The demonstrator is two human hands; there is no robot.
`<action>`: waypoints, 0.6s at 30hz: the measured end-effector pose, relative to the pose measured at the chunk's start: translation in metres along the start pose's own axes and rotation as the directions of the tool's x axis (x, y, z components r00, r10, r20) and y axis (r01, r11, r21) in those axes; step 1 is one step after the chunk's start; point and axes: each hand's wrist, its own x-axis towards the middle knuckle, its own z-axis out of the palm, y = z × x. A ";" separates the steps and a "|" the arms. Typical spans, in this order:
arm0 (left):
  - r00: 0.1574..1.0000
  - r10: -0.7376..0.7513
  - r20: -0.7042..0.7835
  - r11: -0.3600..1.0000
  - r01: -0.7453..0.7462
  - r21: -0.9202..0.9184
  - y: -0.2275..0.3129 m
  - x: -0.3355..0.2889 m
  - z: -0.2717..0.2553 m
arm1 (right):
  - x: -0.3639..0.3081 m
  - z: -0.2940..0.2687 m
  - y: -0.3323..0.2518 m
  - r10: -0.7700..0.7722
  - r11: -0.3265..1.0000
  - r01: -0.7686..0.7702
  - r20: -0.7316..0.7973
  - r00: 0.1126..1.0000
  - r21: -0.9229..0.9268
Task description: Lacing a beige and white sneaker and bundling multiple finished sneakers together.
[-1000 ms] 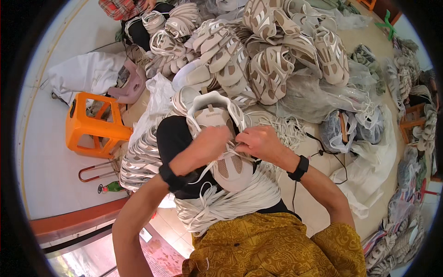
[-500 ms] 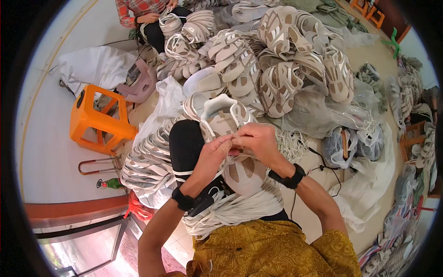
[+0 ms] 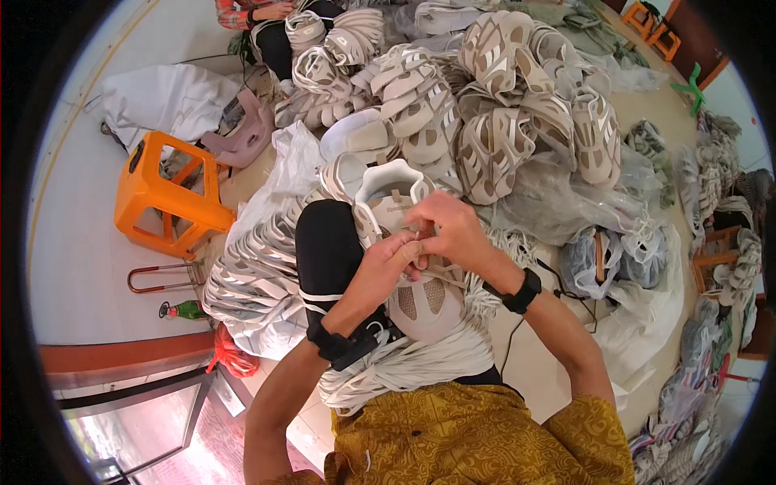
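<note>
A beige and white sneaker [image 3: 420,299] lies in my lap, its opening facing away from me. My left hand [image 3: 386,260] and my right hand [image 3: 446,229] meet over its tongue, and both pinch a thin white lace [image 3: 414,236] at the eyelets. A thick bundle of white laces [image 3: 404,365] lies across my lap under the shoe. My black-clad knee [image 3: 325,250] is just left of the shoe. Both wrists wear black bands.
A big heap of beige sneakers [image 3: 485,113] fills the floor ahead. A stack of white insoles [image 3: 259,267] and an orange plastic stool [image 3: 166,194] are at my left. Another person [image 3: 267,16] sits at the far top. Clear bags of shoes [image 3: 614,250] lie on the right.
My hands have shifted slightly up the sneaker's tongue and closed tighter together on the lace. The camera view has tilted a little.
</note>
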 end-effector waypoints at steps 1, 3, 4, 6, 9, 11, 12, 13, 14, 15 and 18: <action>1.000 -0.026 0.015 1.000 0.026 0.011 0.005 -0.002 0.000 | 0.000 -0.003 0.003 0.005 1.000 -0.005 -0.001 1.000 0.001; 0.998 -0.057 0.027 0.998 0.056 0.024 0.006 -0.005 -0.002 | 0.002 -0.007 0.010 0.133 0.950 -0.192 0.237 0.962 0.248; 0.998 -0.065 0.005 0.996 0.065 0.060 0.003 -0.006 -0.004 | 0.001 -0.006 0.010 0.133 0.948 -0.193 0.237 0.962 0.252; 0.997 -0.075 -0.015 0.992 0.076 0.098 0.004 -0.006 -0.006 | 0.000 -0.004 0.011 0.162 0.898 -0.269 0.309 0.937 0.347; 0.940 0.251 -0.230 0.965 -0.225 0.135 0.033 0.002 -0.012 | -0.009 -0.001 0.018 0.180 0.920 -0.274 0.319 0.930 0.280; 0.839 0.501 -0.212 0.864 -0.470 0.183 0.070 0.008 -0.043 | -0.009 -0.002 0.015 0.208 0.899 -0.318 0.347 0.914 0.300; 0.826 0.492 -0.275 0.871 -0.465 0.160 0.111 0.011 -0.038 | -0.010 -0.005 0.015 0.256 0.875 -0.374 0.363 0.896 0.308; 0.837 0.462 -0.293 0.871 -0.368 0.324 0.136 0.010 -0.046 | -0.003 -0.005 0.003 0.242 0.877 -0.364 0.365 0.899 0.315; 0.860 0.471 -0.196 0.860 -0.400 0.316 0.143 0.013 -0.046 | 0.007 -0.005 -0.013 0.231 0.830 -0.374 0.355 0.906 0.413; 0.859 0.472 -0.199 0.860 -0.399 0.318 0.149 0.017 -0.044 | 0.015 -0.003 -0.024 0.223 0.775 -0.382 0.347 0.911 0.503; 0.879 0.457 -0.139 0.856 -0.392 0.336 0.162 0.031 -0.038 | 0.028 0.011 -0.046 0.289 0.240 -0.489 0.419 0.861 0.839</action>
